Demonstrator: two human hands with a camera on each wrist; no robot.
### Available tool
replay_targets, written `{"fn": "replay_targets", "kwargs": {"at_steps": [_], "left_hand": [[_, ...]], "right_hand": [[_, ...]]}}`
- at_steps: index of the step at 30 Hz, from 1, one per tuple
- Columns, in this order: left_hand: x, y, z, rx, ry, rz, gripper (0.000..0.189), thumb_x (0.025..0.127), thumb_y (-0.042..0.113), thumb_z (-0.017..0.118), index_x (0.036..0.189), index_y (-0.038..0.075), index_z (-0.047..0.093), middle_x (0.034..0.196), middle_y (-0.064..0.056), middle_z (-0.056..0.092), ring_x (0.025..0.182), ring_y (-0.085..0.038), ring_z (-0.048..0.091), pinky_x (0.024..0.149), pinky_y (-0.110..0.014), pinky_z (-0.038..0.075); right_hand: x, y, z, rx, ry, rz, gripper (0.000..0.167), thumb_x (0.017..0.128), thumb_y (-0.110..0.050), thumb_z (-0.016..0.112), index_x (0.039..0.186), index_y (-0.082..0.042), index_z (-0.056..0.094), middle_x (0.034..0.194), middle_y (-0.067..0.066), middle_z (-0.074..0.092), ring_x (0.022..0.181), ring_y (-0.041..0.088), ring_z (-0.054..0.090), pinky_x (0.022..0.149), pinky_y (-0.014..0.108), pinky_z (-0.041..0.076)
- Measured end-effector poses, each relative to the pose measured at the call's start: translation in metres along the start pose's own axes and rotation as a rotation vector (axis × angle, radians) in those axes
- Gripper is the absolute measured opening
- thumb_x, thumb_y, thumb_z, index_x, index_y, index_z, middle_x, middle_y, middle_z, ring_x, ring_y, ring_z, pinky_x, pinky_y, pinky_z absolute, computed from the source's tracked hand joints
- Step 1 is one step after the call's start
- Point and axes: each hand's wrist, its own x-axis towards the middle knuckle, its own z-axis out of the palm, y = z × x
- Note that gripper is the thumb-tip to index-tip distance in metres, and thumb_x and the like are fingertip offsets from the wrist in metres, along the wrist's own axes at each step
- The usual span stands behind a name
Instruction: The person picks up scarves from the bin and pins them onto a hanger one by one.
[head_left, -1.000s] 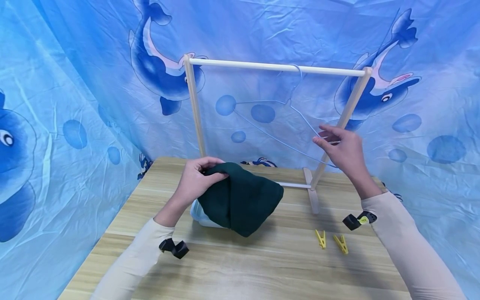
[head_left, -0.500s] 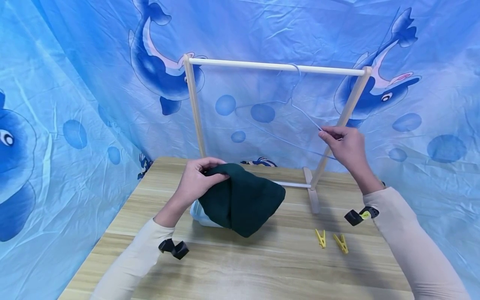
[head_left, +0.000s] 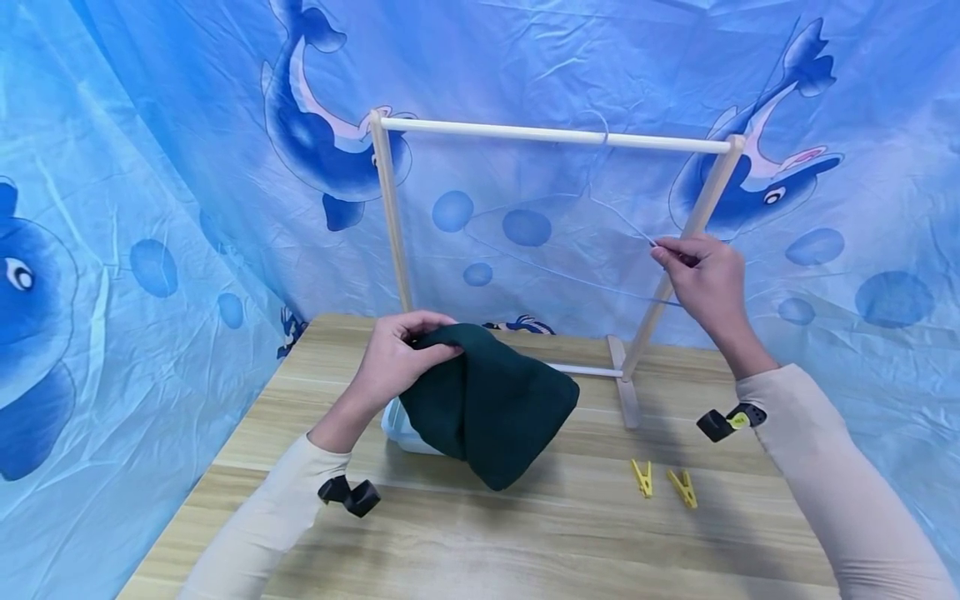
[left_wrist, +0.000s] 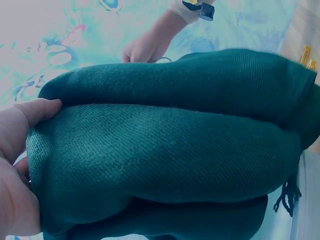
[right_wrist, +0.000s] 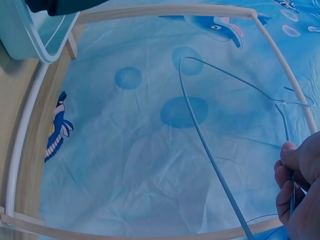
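A folded dark green scarf (head_left: pixel 513 408), its fringe (left_wrist: pixel 287 197) showing in the left wrist view, hangs from my left hand (head_left: pixel 393 354). Thumb and fingers pinch its upper left edge. Below it, a pale blue plastic tub (head_left: pixel 405 437) is partly covered by the cloth. My right hand (head_left: pixel 708 279) pinches the right shoulder of a thin wire hanger (right_wrist: pixel 215 165). The hanger's hook curves over the top rail (head_left: pixel 487 129) of a small wooden rack, its bend standing a little above the rail. The scarf and hanger are apart.
Two yellow clothespins (head_left: pixel 642 478) (head_left: pixel 683 488) lie on the wooden table (head_left: pixel 525 542), front right of the rack. The rack's right post (head_left: pixel 708 196) stands just behind my right hand. A blue dolphin-print curtain (head_left: pixel 165 108) surrounds the table.
My right hand has taken hold of the hanger's shoulder and moved up and right, lifting the hook above the rail. The scarf's lower right corner has swung slightly right; my left hand hardly moved.
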Motion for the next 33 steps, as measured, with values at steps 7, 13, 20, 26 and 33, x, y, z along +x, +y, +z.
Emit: {"fn": "replay_targets", "kwargs": {"at_steps": [7, 13, 20, 26, 33], "left_hand": [[0.000, 0.002, 0.001, -0.004, -0.004, 0.023, 0.021, 0.087, 0.007, 0.081, 0.108, 0.004, 0.077, 0.098, -0.003, 0.076, 0.095, -0.021, 0.069, 0.083, -0.031, 0.058], [-0.001, 0.002, 0.002, -0.002, -0.005, 0.032, 0.019, 0.088, 0.008, 0.081, 0.107, 0.005, 0.078, 0.097, -0.003, 0.076, 0.095, -0.022, 0.068, 0.084, -0.031, 0.057], [0.000, 0.005, 0.002, -0.017, -0.009, 0.037, 0.021, 0.088, 0.008, 0.081, 0.108, 0.005, 0.077, 0.098, -0.002, 0.076, 0.095, -0.022, 0.068, 0.084, -0.032, 0.057], [0.000, 0.008, 0.001, -0.056, 0.018, 0.063, 0.022, 0.088, 0.005, 0.080, 0.109, 0.002, 0.077, 0.096, 0.001, 0.076, 0.093, -0.022, 0.069, 0.083, -0.031, 0.057], [0.001, 0.010, 0.001, -0.063, 0.084, 0.122, 0.023, 0.087, 0.002, 0.079, 0.110, 0.000, 0.076, 0.092, 0.004, 0.075, 0.087, -0.018, 0.069, 0.079, -0.028, 0.057]], "right_hand": [[0.005, -0.005, -0.007, -0.010, 0.036, -0.025, 0.018, 0.094, -0.011, 0.075, 0.106, 0.001, 0.079, 0.090, 0.021, 0.072, 0.071, -0.015, 0.049, 0.060, 0.007, 0.038], [0.006, -0.010, -0.013, -0.006, 0.066, -0.047, 0.017, 0.093, -0.010, 0.076, 0.106, 0.000, 0.079, 0.090, 0.020, 0.072, 0.073, -0.016, 0.050, 0.063, 0.006, 0.039], [0.002, -0.014, -0.019, 0.017, 0.067, -0.080, 0.016, 0.094, -0.010, 0.075, 0.106, 0.000, 0.080, 0.090, 0.018, 0.072, 0.074, -0.010, 0.052, 0.062, 0.006, 0.040], [-0.008, -0.012, -0.017, 0.062, 0.067, -0.136, 0.012, 0.091, -0.004, 0.077, 0.101, 0.001, 0.080, 0.087, 0.019, 0.074, 0.070, -0.008, 0.053, 0.061, 0.007, 0.040], [-0.023, -0.013, -0.008, 0.125, 0.044, -0.153, 0.011, 0.088, -0.001, 0.079, 0.098, 0.001, 0.081, 0.085, 0.019, 0.073, 0.069, -0.009, 0.054, 0.060, 0.005, 0.041]]}}
